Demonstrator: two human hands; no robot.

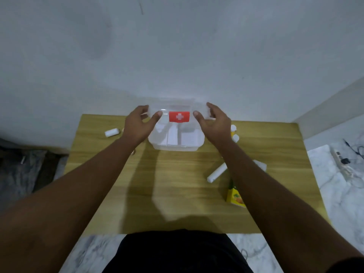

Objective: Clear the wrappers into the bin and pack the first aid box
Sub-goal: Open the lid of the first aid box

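A clear plastic first aid box (pixel 175 144) stands at the far middle of the wooden table (pixel 177 184). Its clear lid (pixel 179 113), marked with a red label and white cross, is tilted up over the box. My left hand (pixel 137 125) grips the lid's left end and my right hand (pixel 213 123) grips its right end. White compartments show inside the box. A white roll (pixel 111 132) lies left of the box. A white tube (pixel 216 172) lies at the right, by a yellow carton (pixel 235 196) partly hidden by my right forearm.
Two small white-capped bottles (pixel 234 133) stand right of the box, behind my right hand. A white wall rises just behind the table. A power strip with cables (pixel 342 160) lies on the marble floor at the right. Dark cloth (pixel 19 170) lies on the floor at the left.
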